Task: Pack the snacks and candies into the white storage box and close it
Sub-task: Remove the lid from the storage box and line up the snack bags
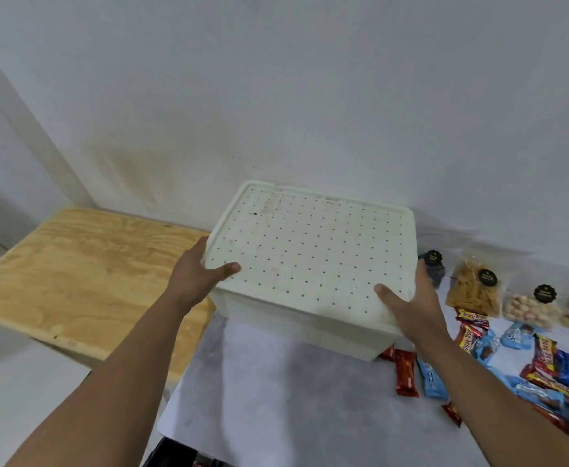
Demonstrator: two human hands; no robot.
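The white storage box (310, 318) stands on the grey table top with its perforated lid (310, 251) on. My left hand (197, 274) grips the lid's left edge, thumb on top and fingers hidden round the side. My right hand (411, 305) grips the lid's front right corner the same way. To the right of the box lie several candy bars in red and blue wrappers (498, 362). Clear snack bags with black round labels (475, 291) stand in a row near the wall.
A plywood board (84, 274) lies to the left of the box, partly under it. A small dark jar (433, 267) stands behind my right hand. The white wall (310, 96) rises just behind the box. A dark object (175, 456) shows at the bottom edge.
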